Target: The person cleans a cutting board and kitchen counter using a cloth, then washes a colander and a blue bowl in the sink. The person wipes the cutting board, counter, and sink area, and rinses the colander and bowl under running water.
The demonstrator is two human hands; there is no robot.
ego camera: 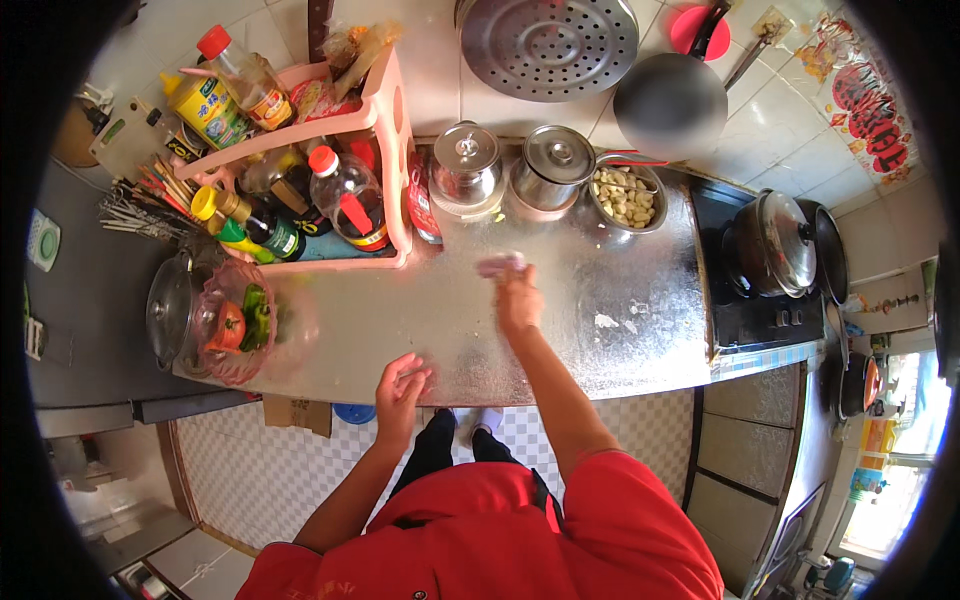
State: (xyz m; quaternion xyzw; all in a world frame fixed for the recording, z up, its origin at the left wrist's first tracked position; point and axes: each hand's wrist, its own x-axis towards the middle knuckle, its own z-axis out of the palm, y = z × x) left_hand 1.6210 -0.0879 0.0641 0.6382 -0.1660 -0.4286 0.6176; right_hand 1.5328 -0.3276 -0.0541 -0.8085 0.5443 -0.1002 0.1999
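Observation:
In the middle of the metal countertop (450, 322), my right hand (519, 304) grips a pinkish cloth (501, 265), blurred, against the surface. My left hand (402, 394) hovers by the front edge with fingers apart and nothing in it. Beyond the cloth, two lidded metal pots (466, 161) stand near the wall. Beside them is a metal bowl of peeled garlic cloves (626, 199). White residue (606, 321) marks the counter to the right of my right hand.
A pink plastic rack (401, 180) of sauce bottles stands back left. A pink glass bowl (240, 358) with a tomato (231, 327) and green peppers (256, 315) sits at the left. On the right, a lidded pot (780, 244) rests on the stove. A black pan (670, 105) hangs above.

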